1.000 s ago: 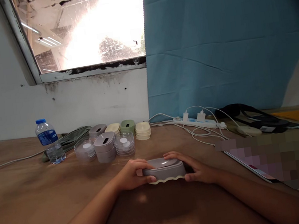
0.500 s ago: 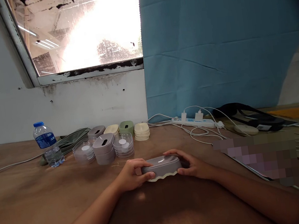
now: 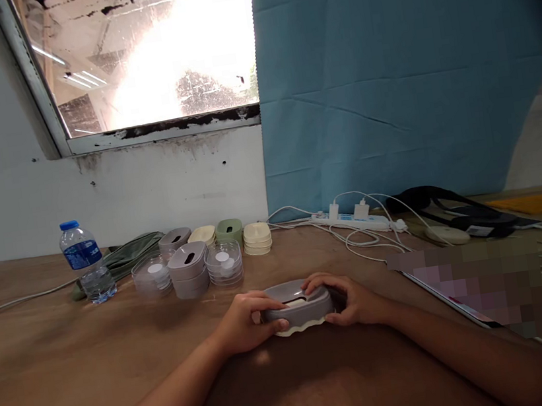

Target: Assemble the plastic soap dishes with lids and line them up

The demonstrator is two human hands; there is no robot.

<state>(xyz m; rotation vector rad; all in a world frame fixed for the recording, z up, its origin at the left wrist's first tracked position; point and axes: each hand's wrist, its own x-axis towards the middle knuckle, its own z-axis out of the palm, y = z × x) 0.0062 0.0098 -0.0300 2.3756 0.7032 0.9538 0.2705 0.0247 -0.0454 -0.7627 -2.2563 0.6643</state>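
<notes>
The left hand (image 3: 244, 325) and right hand (image 3: 355, 300) are clasping opposite ends of a slotted grey plastic lid (image 3: 306, 313), thumbs pressing its front wall. It is sitting between the 2 hands, neither being nearer, its long axis running left to right; a wavy-edged cream piece (image 3: 301, 327) is showing underneath.

The brown worktop (image 3: 48, 372) carries a blue-capped bottle (image 3: 83, 256) beside a dark green pouch (image 3: 132, 252), then grey containers (image 3: 190, 279), clear dishes (image 3: 225, 272), a green container (image 3: 229, 230) and cream pieces (image 3: 257, 239). Farther right lie a white power strip (image 3: 376, 222), looping cables (image 3: 364, 244) and a black strap (image 3: 417, 198). Whether the grey box (image 3: 310, 312) between the hands (image 3: 249, 322) touches the surface is unclear.
</notes>
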